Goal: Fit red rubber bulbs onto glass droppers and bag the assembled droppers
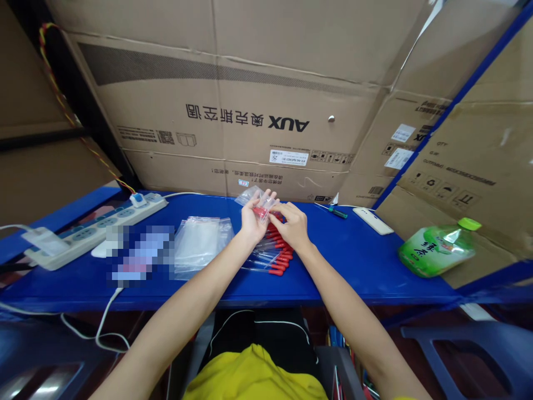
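Note:
My left hand (251,220) is palm up, holding a small clear plastic bag (249,195) across its palm and fingers. Something red shows through the plastic, likely a dropper's bulb. Close beside it, my right hand (293,226) pinches the bag's near right edge between thumb and fingers. Beneath both hands lies a row of droppers with clear tubes and red bulbs (280,265), the bulbs pointing right. My wrists and hands hide part of the row. Left of them is a stack of flat clear zip bags (202,244).
A power strip (102,228) and a blurred-out phone (144,253) with cables lie on the left of the blue table (353,272). To the right are a green screwdriver (336,212), a white phone-like object (373,220) and a green drink bottle (437,249). Cardboard (250,72) walls the back.

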Tool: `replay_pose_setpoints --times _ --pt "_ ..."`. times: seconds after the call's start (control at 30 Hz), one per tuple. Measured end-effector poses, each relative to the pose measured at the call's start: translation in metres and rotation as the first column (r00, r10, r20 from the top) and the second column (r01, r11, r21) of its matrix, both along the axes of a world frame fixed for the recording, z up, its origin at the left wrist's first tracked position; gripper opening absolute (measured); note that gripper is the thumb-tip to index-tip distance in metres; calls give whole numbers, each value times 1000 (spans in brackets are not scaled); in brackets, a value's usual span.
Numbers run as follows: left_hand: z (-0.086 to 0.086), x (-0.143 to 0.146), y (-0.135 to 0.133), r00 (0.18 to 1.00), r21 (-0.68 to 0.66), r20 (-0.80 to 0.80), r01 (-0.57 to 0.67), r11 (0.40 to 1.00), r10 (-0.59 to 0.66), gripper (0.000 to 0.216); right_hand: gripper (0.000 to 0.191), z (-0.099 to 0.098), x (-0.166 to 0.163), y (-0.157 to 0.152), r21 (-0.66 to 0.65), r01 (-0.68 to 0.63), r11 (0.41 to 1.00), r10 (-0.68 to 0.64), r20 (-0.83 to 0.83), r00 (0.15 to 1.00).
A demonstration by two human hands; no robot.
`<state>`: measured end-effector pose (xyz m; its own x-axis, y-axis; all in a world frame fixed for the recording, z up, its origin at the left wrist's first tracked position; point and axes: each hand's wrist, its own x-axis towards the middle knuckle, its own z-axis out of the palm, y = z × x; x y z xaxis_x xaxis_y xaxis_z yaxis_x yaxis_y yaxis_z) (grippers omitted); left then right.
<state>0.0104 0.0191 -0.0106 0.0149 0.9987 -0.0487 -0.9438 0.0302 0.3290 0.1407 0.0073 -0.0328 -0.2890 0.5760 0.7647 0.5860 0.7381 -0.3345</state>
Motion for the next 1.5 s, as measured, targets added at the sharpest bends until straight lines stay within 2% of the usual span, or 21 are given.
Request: replay_pose_setpoints --times 0.17,0.3,0.7,0.77,0.83,0.93,1.0,1.07,1.17,1.27,1.37,1.5 --pt "-3 -2 3 1000 12 -26 12 1000 -12 46 17 2 5 3 -36 -1 999 3 62 998" --pt "-3 -2 1 999 11 -38 35 999 -34 47 12 1 5 3 -4 -13 1000 13 24 1000" --pt "4 2 -4 990 -14 -101 93 996 -94 54 12 -6 1 5 -36 124 992 -125 -35 992" --pt "4 -1 -2 986 -22 -107 126 992 -127 51 12 -4 2 5 -53 87 995 -88 -34 995" --pt "5 -5 1 986 -33 -104 124 992 -127 50 14 1 7 6 -79 -6 997 2 -51 999" --pt "4 -14 6 996 -57 -82 29 998 -33 49 17 10 22 9 -170 -118 978 101 -109 989" --pt "2 -19 11 998 -77 -59 -36 996 32 49 21 14 35 12 -317 -115 941 100 -66 993" --pt "-1 -24 16 996 -101 -30 -87 991 85 52 26 14 48 14 -476 -95 874 125 31 992" --pt "-5 -30 23 989 -139 -3 -147 979 148 59 36 12 63 15 -692 -118 712 233 75 969" --pt "-8 -35 28 984 -152 -12 -178 972 178 58 48 9 67 15 -790 -166 591 293 18 956" --pt "-9 -39 29 982 -145 -17 -188 971 187 54 42 9 66 15 -812 -188 552 309 -9 951" --pt "-9 -41 30 982 -137 -6 -187 973 188 51 31 10 66 15 -804 -141 578 294 44 955"
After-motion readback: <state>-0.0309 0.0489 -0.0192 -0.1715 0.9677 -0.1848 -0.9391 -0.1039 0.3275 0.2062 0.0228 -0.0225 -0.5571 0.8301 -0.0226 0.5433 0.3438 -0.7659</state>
